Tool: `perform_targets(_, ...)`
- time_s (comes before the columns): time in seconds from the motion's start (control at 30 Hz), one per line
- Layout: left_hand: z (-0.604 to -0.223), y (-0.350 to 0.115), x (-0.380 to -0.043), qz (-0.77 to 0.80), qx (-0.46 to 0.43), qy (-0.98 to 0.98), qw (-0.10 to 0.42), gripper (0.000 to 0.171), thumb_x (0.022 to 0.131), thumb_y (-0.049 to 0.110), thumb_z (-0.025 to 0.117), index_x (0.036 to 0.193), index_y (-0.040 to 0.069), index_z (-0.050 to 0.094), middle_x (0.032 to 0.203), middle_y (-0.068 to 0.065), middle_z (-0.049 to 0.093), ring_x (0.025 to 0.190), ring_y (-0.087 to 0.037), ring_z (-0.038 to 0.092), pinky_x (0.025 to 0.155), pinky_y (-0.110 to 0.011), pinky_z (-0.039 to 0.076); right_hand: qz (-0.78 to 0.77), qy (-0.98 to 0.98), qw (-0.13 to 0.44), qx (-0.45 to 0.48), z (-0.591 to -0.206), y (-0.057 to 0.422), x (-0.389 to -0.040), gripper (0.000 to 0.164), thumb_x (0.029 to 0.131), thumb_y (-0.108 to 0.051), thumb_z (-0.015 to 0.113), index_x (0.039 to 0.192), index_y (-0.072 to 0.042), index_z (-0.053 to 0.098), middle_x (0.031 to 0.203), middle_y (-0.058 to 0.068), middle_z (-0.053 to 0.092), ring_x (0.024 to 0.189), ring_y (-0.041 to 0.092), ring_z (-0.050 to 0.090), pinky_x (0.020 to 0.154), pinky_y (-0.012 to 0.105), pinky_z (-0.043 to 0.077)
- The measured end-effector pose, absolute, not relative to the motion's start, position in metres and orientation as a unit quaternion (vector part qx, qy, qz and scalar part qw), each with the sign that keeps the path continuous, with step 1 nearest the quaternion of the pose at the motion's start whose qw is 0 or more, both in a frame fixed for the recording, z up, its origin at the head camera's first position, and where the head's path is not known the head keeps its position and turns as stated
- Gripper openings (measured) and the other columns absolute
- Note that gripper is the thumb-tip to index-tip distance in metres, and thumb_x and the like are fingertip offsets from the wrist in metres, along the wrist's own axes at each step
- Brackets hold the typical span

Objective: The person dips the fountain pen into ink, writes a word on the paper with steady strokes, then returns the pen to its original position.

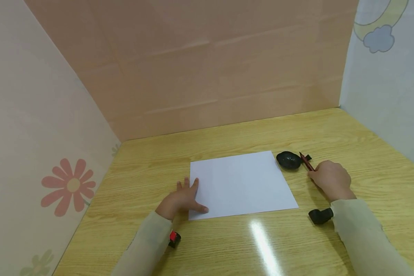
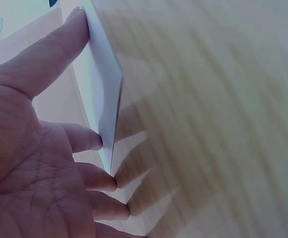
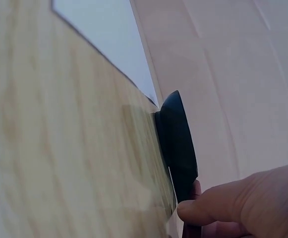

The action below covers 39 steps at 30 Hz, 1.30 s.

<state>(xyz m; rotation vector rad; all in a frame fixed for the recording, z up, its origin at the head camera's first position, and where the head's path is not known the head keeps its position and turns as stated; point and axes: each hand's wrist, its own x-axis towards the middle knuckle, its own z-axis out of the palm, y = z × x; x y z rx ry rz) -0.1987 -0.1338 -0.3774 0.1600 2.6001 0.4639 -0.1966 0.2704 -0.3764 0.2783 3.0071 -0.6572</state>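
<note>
A white sheet of paper (image 1: pixel 241 186) lies flat on the wooden table. My left hand (image 1: pixel 184 197) rests on its left edge with the fingers spread; in the left wrist view, the thumb (image 2: pixel 59 47) and a fingertip touch the sheet. Just right of the paper sits a small black dish (image 1: pixel 288 160), seen from the side as a black bowl shape (image 3: pixel 177 141) in the right wrist view. My right hand (image 1: pixel 331 178) pinches a slim dark red stick (image 1: pixel 307 161) with a pointed tip, beside the dish. Whether it is a pen or a brush I cannot tell.
The wood-grain table (image 1: pixel 151 165) ends at a pinkish-brown wall covering (image 1: pixel 207 69) behind. Pale printed walls stand on the left (image 1: pixel 27 115) and right (image 1: pixel 393 84). A small black piece (image 1: pixel 308 157) shows at the dish's right side.
</note>
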Motion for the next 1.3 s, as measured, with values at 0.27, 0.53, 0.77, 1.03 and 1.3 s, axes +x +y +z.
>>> perform_targets(0.27,-0.3768,-0.1333,-0.1983,0.17,0.063,0.952,0.245,0.106,0.068,0.047,0.074,0.147,0.013,0.011,0.151,-0.02,-0.003,0.136,-0.045,-0.005,0.1,-0.067,0.014,-0.215,0.972,0.015,0.097,-0.3783,0.2716,-0.1957,0.029,0.083,-0.025,0.056,0.077,0.001,0.068,0.066,0.011,0.063,0.053,0.02,0.051,0.043,0.032,0.037)
perform_targets(0.53,-0.3752,-0.1333,-0.1969,0.17,0.062,0.954,0.241,0.106,0.068,0.046,0.075,0.147,0.012,0.012,0.151,-0.021,-0.002,0.135,-0.046,-0.005,0.099,-0.069,0.01,-0.215,0.971,0.017,0.102,-0.378,0.2699,-0.1944,0.03,0.084,-0.026,0.055,0.082,0.001,0.068,0.063,0.009,0.06,0.05,0.019,0.047,0.042,0.03,0.035)
perform_targets(0.77,-0.3773,-0.1332,-0.197,0.17,0.058,0.955,0.237,0.106,0.067,0.047,0.075,0.147,0.013,0.013,0.151,-0.019,-0.001,0.136,-0.045,-0.005,0.098,-0.07,0.009,-0.216,0.971,0.014,0.102,-0.3777,0.2705,-0.1927,0.032,0.084,-0.026,0.056,0.087,0.004,0.067,0.068,0.014,0.062,0.051,0.02,0.048,0.042,0.031,0.036)
perform_targets(1.03,-0.3785,-0.1337,-0.1979,0.171,0.059,0.955,0.236,0.106,0.067,0.047,0.075,0.147,0.013,0.013,0.151,-0.02,-0.001,0.136,-0.046,-0.005,0.098,-0.07,0.01,-0.215,0.972,0.009,0.098,-0.377,0.2709,-0.193,0.033,0.084,-0.025,0.057,0.089,0.006,0.066,0.074,0.018,0.064,0.054,0.021,0.051,0.043,0.032,0.038)
perform_targets(1.3,-0.3806,-0.1347,-0.1992,0.175,0.057,0.954,0.239,0.107,0.067,0.047,0.076,0.147,0.014,0.013,0.152,-0.018,-0.002,0.136,-0.045,-0.006,0.099,-0.069,0.009,-0.217,0.971,-0.003,0.102,-0.3786,0.2708,-0.1935,0.034,0.084,-0.026,0.057,0.091,0.006,0.067,0.076,0.019,0.065,0.053,0.021,0.05,0.042,0.031,0.036)
